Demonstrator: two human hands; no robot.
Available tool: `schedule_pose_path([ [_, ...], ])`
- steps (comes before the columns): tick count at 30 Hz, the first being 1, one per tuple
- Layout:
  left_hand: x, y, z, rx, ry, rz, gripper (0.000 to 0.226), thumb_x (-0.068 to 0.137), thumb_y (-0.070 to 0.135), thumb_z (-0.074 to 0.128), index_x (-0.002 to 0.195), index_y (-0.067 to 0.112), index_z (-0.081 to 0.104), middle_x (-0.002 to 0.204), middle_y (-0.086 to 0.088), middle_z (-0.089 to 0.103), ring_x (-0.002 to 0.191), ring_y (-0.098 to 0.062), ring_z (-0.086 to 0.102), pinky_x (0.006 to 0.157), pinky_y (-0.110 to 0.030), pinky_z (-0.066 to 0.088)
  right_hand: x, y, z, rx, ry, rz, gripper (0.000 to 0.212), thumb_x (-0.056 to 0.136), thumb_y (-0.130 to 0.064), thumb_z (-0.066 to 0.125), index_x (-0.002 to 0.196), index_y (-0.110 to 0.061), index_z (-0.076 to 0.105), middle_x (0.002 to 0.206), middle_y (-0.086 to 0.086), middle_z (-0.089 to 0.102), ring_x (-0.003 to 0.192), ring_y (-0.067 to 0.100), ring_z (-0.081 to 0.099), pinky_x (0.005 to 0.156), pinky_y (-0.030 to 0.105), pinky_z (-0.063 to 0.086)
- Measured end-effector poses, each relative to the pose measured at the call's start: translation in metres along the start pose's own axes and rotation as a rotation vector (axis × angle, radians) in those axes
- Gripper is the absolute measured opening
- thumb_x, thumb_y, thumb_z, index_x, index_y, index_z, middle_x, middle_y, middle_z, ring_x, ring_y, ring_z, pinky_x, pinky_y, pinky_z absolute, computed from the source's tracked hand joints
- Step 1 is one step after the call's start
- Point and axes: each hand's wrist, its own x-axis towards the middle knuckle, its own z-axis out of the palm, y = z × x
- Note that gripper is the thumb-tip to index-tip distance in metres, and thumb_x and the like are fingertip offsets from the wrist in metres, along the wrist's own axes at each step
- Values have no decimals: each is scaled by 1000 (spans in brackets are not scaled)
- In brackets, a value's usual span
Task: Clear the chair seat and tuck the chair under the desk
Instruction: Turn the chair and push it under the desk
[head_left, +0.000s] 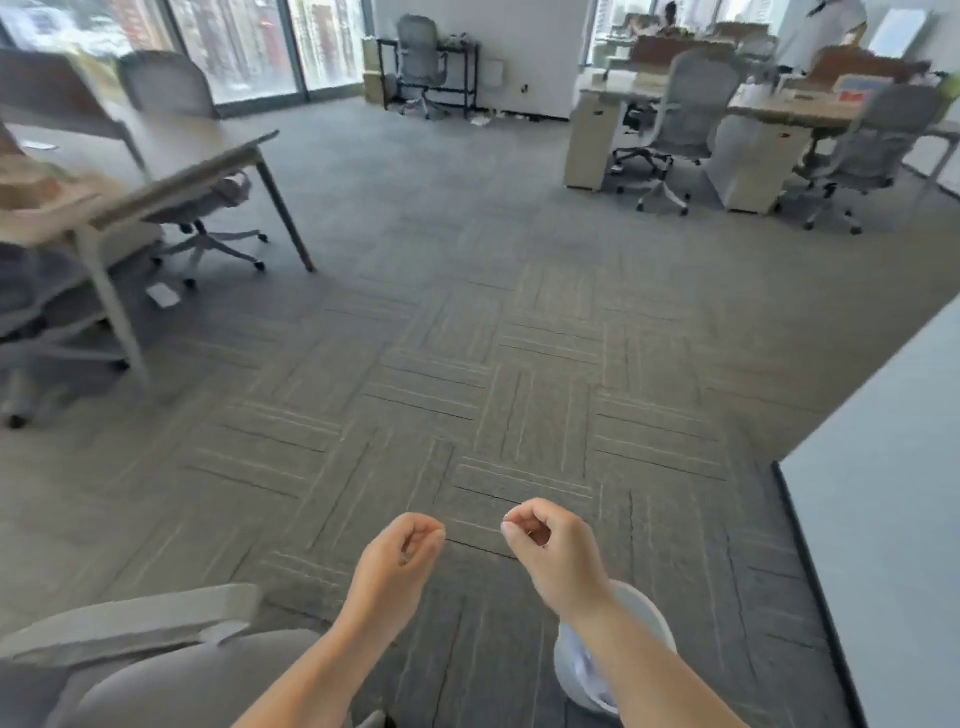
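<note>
A grey office chair (171, 670) fills the bottom left corner; I see its seat and one armrest (140, 621), and the part of the seat in view is bare. My left hand (400, 558) hovers above the carpet just right of the armrest, fingers curled loosely with nothing in them. My right hand (550, 545) floats beside it, curled the same way and holding nothing. A pale desk surface (883, 509) runs along the right edge.
A white waste bin (649, 639) with paper in it stands under my right forearm. Desks (171, 171) with tucked chairs (208, 218) stand at left, more desks and chairs (680, 124) at far right. Grey carpet (467, 338) spreads across the middle. A person stands far back right.
</note>
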Motion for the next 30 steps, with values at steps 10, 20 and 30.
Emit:
schedule_pose_path([
  [10,-33,-110,-158,-175,601,-347,13,90,14,57,81,22,63,73,2,66,66,6,58,60,-6,43,90,-111,212,-136,-619,-286,11,86,-22,62,77,-20,65,66,-9,63,61,1,55,59,13,44],
  [20,-34,-163,-209,-357,1102,-608,17,87,14,58,74,23,61,67,7,60,62,-8,52,58,-14,43,126,-165,365,-248,-1058,-510,15,81,-17,62,67,-22,63,59,-8,61,58,5,53,60,23,46],
  [30,77,-277,-200,-555,1246,-1268,70,84,42,60,139,10,32,137,-14,47,125,-28,46,102,-38,40,195,-161,543,-637,-1610,-1285,19,96,-21,36,96,-16,55,101,0,60,96,22,51,80,38,46],
])
